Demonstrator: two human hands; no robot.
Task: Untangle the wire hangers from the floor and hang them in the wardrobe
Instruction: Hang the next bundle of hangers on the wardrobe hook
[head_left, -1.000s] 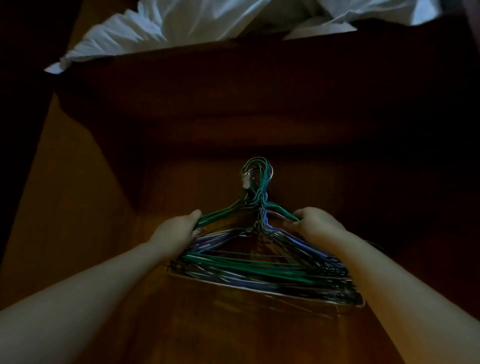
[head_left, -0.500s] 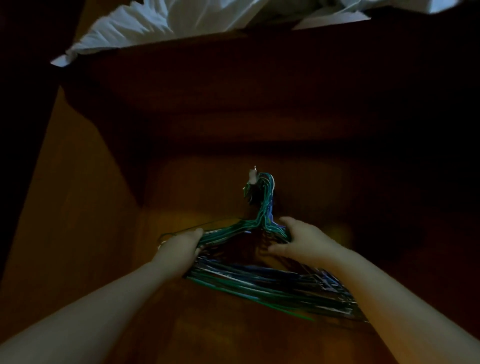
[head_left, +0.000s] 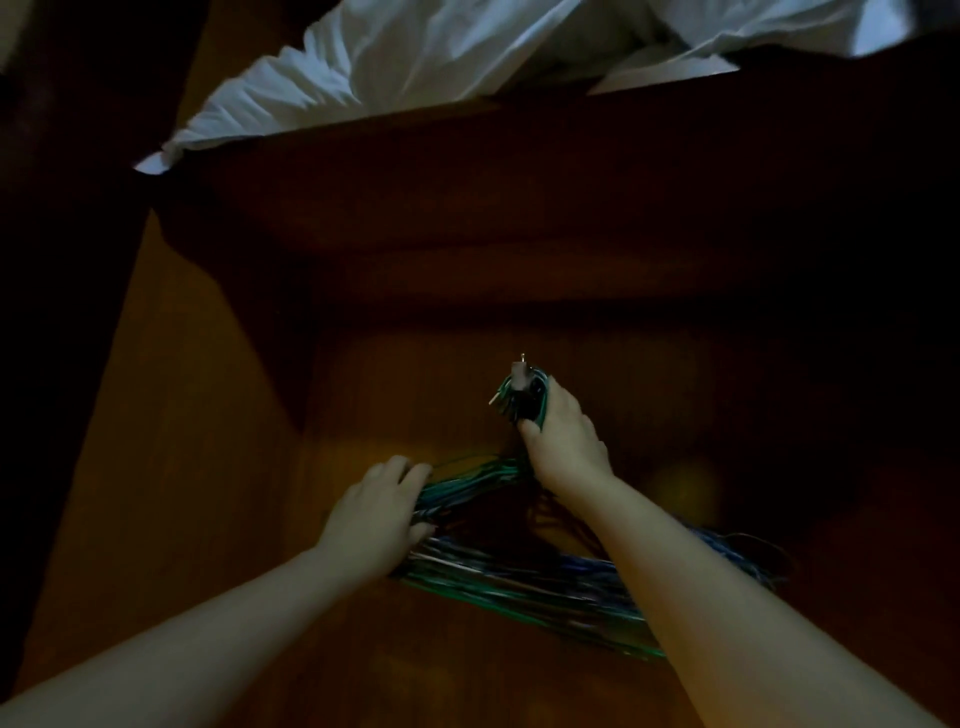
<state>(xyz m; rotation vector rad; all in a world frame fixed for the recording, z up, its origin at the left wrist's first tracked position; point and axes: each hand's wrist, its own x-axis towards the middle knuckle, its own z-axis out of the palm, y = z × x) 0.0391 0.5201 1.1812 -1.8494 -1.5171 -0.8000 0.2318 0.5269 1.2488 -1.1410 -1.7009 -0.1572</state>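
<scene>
Head view: thick bunch of green, blue and silver wire hangers (head_left: 519, 577) held up inside dark brown wooden wardrobe (head_left: 415, 364). Your right grip (head_left: 566, 452) pinches hook tops; left grip (head_left: 374, 514) curls round bunch's left side. Wires look thin, springy, snaggy, probably heavy together; hold by hooks.

1. One bunched stack of wire hangers (head_left: 519, 577), thin green, blue and pale wires, lifted inside the wardrobe, bottom bars sloping down toward 4 o'clock
2. Bunch of hooks (head_left: 527, 402) at 12 o'clock of the stack, pinched by the right hand (head_left: 563, 447), right at a small pale peg (head_left: 519, 371); shoulder at 9 o'clock gripped by the left hand (head_left: 379, 514)
3. Wardrobe (head_left: 218, 467) of dark brown wood, dim inside
</scene>
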